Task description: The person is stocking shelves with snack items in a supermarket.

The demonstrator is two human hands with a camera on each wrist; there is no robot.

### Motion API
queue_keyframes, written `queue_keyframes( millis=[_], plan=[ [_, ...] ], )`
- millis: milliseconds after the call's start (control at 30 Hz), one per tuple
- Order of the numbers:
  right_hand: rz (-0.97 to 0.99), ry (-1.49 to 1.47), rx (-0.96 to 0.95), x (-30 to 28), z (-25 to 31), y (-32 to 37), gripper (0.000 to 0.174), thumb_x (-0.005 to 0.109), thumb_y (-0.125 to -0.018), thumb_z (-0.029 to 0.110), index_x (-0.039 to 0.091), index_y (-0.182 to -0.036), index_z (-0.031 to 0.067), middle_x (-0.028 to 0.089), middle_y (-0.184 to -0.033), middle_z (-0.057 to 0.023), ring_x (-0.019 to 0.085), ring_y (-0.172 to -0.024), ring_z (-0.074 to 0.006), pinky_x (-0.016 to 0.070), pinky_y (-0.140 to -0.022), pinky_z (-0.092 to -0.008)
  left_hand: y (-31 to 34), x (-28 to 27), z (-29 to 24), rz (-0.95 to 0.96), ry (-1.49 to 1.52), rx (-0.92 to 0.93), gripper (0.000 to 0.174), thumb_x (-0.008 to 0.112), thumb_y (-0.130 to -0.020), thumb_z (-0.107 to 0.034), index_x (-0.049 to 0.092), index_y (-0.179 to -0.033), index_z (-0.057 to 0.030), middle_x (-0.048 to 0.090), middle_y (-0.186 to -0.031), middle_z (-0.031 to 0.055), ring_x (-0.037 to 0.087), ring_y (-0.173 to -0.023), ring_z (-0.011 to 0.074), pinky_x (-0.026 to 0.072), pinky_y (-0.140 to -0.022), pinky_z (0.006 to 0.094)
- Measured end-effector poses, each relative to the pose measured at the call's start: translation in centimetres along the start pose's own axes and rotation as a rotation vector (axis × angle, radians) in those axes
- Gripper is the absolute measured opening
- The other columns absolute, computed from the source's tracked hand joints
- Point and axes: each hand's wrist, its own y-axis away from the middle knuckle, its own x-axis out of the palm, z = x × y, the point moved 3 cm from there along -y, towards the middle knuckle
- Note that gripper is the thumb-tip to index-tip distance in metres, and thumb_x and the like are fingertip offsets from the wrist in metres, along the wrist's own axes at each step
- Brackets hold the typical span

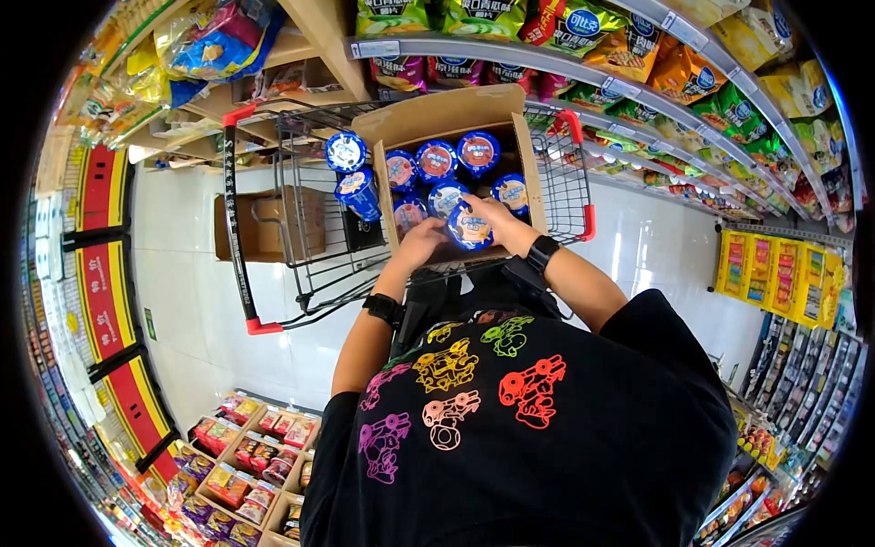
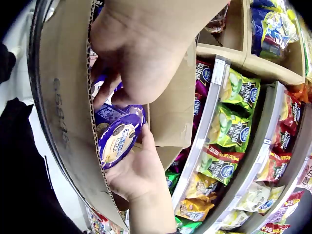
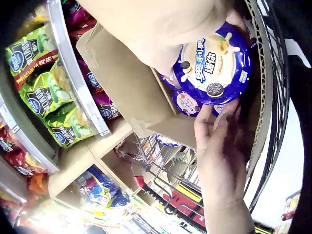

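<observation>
A cardboard box [image 1: 436, 111] sits in a wire shopping cart [image 1: 284, 196] and holds several round blue snack cups [image 1: 437, 159]. My right hand [image 1: 492, 215] grips one blue cup [image 1: 470, 228] at the box's near edge. In the right wrist view that cup [image 3: 214, 63] shows its printed lid under my right hand [image 3: 165, 24]. My left hand [image 1: 421, 244] is beside it, with its fingers curled onto the same cup [image 2: 119, 139]. In the left wrist view my left hand [image 2: 141, 53] reaches into the box from above, and my right hand [image 2: 141, 170] cradles the cup from below.
Two more blue cups [image 1: 351, 173] lie in the cart left of the box. Shelves of bagged chips [image 1: 638, 55] run ahead and to the right. A brown box [image 1: 264, 223] stands on the white floor beyond the cart. Snack packs [image 1: 255, 456] fill low bins at the lower left.
</observation>
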Motion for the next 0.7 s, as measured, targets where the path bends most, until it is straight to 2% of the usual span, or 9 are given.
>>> queue_keyframes(
  millis=[133, 167, 267, 300, 400, 533, 567, 667, 700],
  plan=[
    [-0.102, 0.14, 0.035, -0.5, 1.4, 2.6, 0.046, 0.061, -0.077, 0.033, 0.047, -0.101, -0.0037, 0.059, -0.087, -0.013, 0.062, -0.074, -0.0215, 0.0524, -0.06, -0.0338, -0.2, 1.0, 0.3, 0.115, -0.164, 0.016, 0.032, 0.046, -0.079, 0.002, 0.047, -0.111, -0.0001, 0.06, -0.097, 0.013, 0.057, -0.09, 0.0174, 0.0428, -0.078, 0.0256],
    [-0.236, 0.093, -0.07, -1.4, 0.3, 1.7, 0.059, 0.066, -0.074, 0.034, 0.042, -0.109, -0.006, 0.058, -0.091, -0.0139, 0.06, -0.077, -0.0195, 0.0511, -0.062, -0.0317, -0.3, 1.3, 0.0, 0.132, -0.219, 0.033, 0.039, 0.048, -0.079, 0.001, 0.045, -0.118, -0.0023, 0.06, -0.098, 0.0134, 0.057, -0.091, 0.0175, 0.043, -0.078, 0.0264],
    [-0.316, 0.072, -0.133, -1.9, 1.8, 3.9, 0.066, 0.068, -0.072, 0.033, 0.037, -0.114, -0.0071, 0.057, -0.094, -0.0141, 0.059, -0.08, -0.0184, 0.0503, -0.064, -0.0309, -0.3, 3.3, -3.4, 0.16, -0.34, 0.005, 0.047, 0.048, -0.079, -0.002, 0.04, -0.126, -0.0063, 0.06, -0.099, 0.0129, 0.057, -0.092, 0.0182, 0.0432, -0.079, 0.0274],
    [-0.313, 0.084, -0.172, -3.6, 1.2, 2.1, 0.063, 0.068, -0.072, 0.034, 0.04, -0.112, -0.0061, 0.057, -0.092, -0.0125, 0.059, -0.078, -0.0178, 0.0495, -0.064, -0.03, -0.6, 3.8, -4.1, 0.174, -0.407, 0.033, 0.052, 0.048, -0.08, -0.004, 0.036, -0.13, -0.01, 0.06, -0.099, 0.0128, 0.057, -0.092, 0.0194, 0.0429, -0.08, 0.028],
    [-0.318, 0.038, -0.238, -5.1, 2.8, 3.4, 0.059, 0.069, -0.071, 0.034, 0.045, -0.108, -0.0045, 0.058, -0.087, -0.0099, 0.059, -0.075, -0.0169, 0.0481, -0.063, -0.028, -1.2, 5.2, -5.9, 0.194, -0.442, 0.104, 0.05, 0.048, -0.08, -0.006, 0.037, -0.129, -0.0084, 0.059, -0.102, 0.0143, 0.057, -0.092, 0.0201, 0.0427, -0.081, 0.0281],
    [-0.428, 0.177, -0.461, -6.1, 6.8, 5.8, 0.046, 0.068, -0.072, 0.034, 0.053, -0.097, -0.0018, 0.058, -0.085, -0.0096, 0.057, -0.074, -0.0141, 0.0462, -0.065, -0.0254, -2.6, 7.0, -7.7, 0.23, -0.365, 0.166, 0.058, 0.048, -0.08, -0.004, 0.027, -0.134, -0.0096, 0.049, -0.12, 0.0162, 0.053, -0.102, 0.0242, 0.0407, -0.086, 0.0299],
    [-0.477, 0.166, -0.508, -5.5, 8.0, 7.6, 0.044, 0.068, -0.071, 0.035, 0.055, -0.093, -0.0012, 0.058, -0.084, -0.009, 0.057, -0.075, -0.013, 0.0453, -0.066, -0.0241, -3.5, 7.3, -7.6, 0.273, -0.365, 0.152, 0.065, 0.049, -0.079, -0.003, 0.02, -0.137, -0.0125, 0.041, -0.128, 0.0159, 0.049, -0.107, 0.0244, 0.0395, -0.089, 0.0307],
    [-0.615, 0.419, -0.601, -7.8, 9.6, 5.5, 0.046, 0.068, -0.071, 0.036, 0.055, -0.096, -0.0001, 0.06, -0.088, -0.0103, 0.058, -0.079, -0.0146, 0.0456, -0.069, -0.0254, -5.8, 8.3, -7.7, 0.273, -0.222, 0.268, 0.071, 0.05, -0.078, -0.002, 0.014, -0.138, -0.0151, 0.037, -0.132, 0.0155, 0.048, -0.107, 0.0228, 0.039, -0.089, 0.031],
    [-0.646, 0.511, -0.604, -8.0, 10.3, 5.1, 0.047, 0.067, -0.07, 0.038, 0.056, -0.097, 0.0001, 0.06, -0.088, -0.0111, 0.058, -0.079, -0.0156, 0.0457, -0.07, -0.026, -5.9, 8.4, -8.8, 0.299, -0.219, 0.166, 0.076, 0.052, -0.077, -0.001, 0.01, -0.139, -0.0173, 0.036, -0.132, 0.0157, 0.048, -0.106, 0.0211, 0.0388, -0.088, 0.0298]
  ],
)
